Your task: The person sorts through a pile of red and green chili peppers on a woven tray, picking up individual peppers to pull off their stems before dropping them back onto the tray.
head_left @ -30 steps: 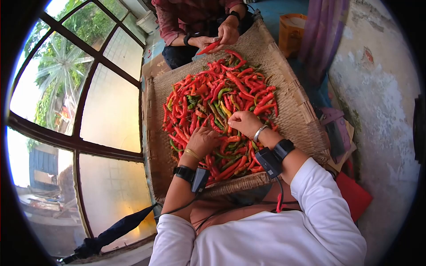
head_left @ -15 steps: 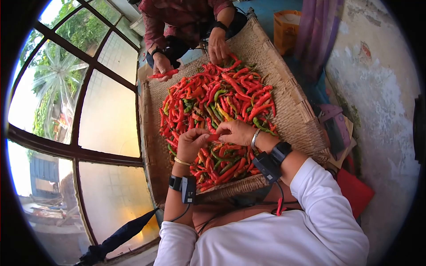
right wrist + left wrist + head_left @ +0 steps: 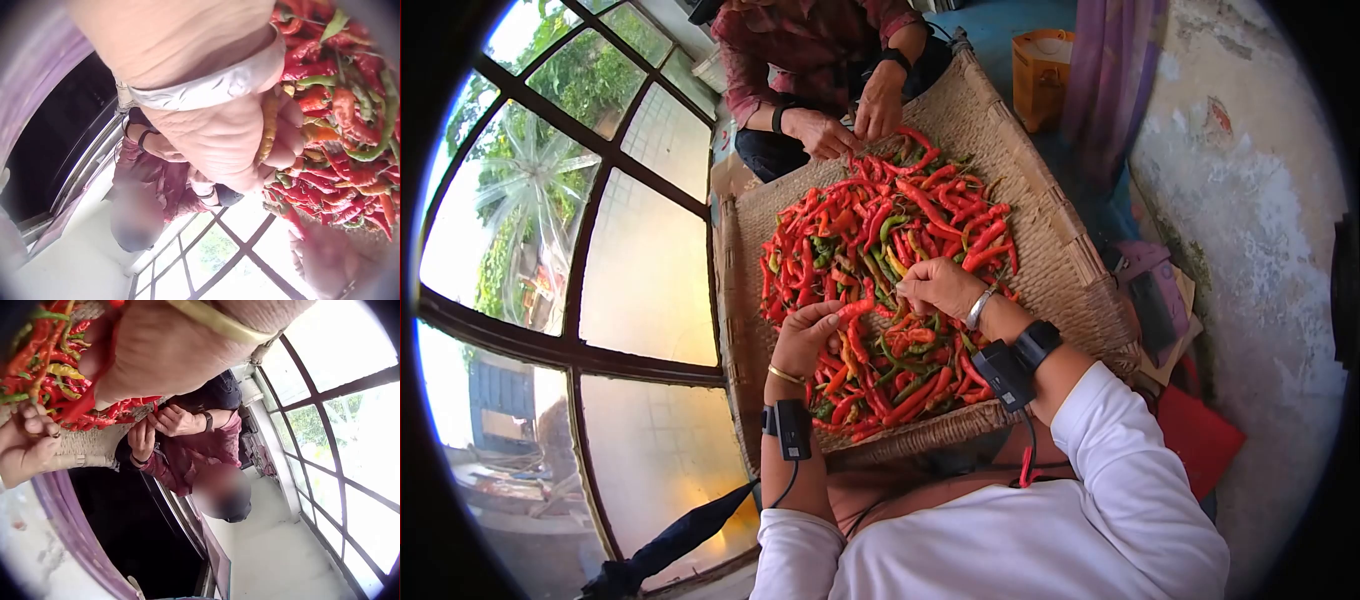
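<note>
Well, I read this as picking single chilies out of the pile of chilies (image 3: 880, 230) that fills the woven tray (image 3: 1060, 250) in the middle of the head view.

The left hand (image 3: 805, 335) sits at the pile's lower left edge. Its grip is closed in a pinch of thumb and fingertips on 1 red chili (image 3: 855, 308), which is lifted just clear of the heap. The right hand (image 3: 940, 287) rests on the pile just right of centre. The right wrist view shows its fingers curled round an orange chili (image 3: 269, 125), which lies against the palm.

To do this well, I would keep each pinch light and near the stem end, so the skin does not split. I would also lift straight up, so neighbouring chilies do not drag over the tray's rim.

Compared with 0.5 s ago, the 2 hands have parted. Then they met over 1 red chili at the centre. Now the left has carried it leftward and the right has dropped back onto the heap. At the top of the frame, the other person's hands (image 3: 850, 120) have come together again over the pile's far edge.
</note>
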The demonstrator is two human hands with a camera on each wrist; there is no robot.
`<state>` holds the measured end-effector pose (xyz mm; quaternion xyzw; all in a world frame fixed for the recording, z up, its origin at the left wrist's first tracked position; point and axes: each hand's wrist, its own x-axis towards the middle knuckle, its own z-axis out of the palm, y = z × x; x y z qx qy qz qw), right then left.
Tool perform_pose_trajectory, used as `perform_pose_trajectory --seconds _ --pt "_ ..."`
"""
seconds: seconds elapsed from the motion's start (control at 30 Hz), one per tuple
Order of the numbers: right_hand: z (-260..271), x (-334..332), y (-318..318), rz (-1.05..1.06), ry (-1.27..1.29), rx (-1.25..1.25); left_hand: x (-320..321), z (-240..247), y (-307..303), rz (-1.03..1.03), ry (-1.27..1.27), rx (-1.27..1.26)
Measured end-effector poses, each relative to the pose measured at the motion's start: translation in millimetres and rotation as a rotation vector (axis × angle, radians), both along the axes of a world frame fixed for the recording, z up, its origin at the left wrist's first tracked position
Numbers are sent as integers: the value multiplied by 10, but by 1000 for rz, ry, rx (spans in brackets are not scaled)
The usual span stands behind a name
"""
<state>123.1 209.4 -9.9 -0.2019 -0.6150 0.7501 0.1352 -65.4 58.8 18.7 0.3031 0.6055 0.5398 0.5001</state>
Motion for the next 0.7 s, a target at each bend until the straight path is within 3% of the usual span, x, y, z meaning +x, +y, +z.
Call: perform_pose_trajectory --seconds 0.07,0.23,0.33,0.43,0.5,0.57,0.67,0.7 --pt "-57 -3 16 -73 -74 58 -2 -16 35 155 -163 62" --pt "-61 21 51 -205 -277 195 -232 67 273 326 -119 115" --pt "73 49 -17 -7 -405 356 -222 264 575 286 -117 218" --pt "22 36 -53 64 -412 475 -134 146 792 448 24 379" --pt "18 36 -55 80 -443 523 -256 -274 773 161 1144 147" --pt "0 30 -30 88 -474 563 79 -130 678 -240 1053 -322" --pt "-94 32 -53 91 -458 520 306 -583 529 -217 1172 -388" --pt "-134 24 -66 68 -431 548 340 -664 498 -178 1252 -290"
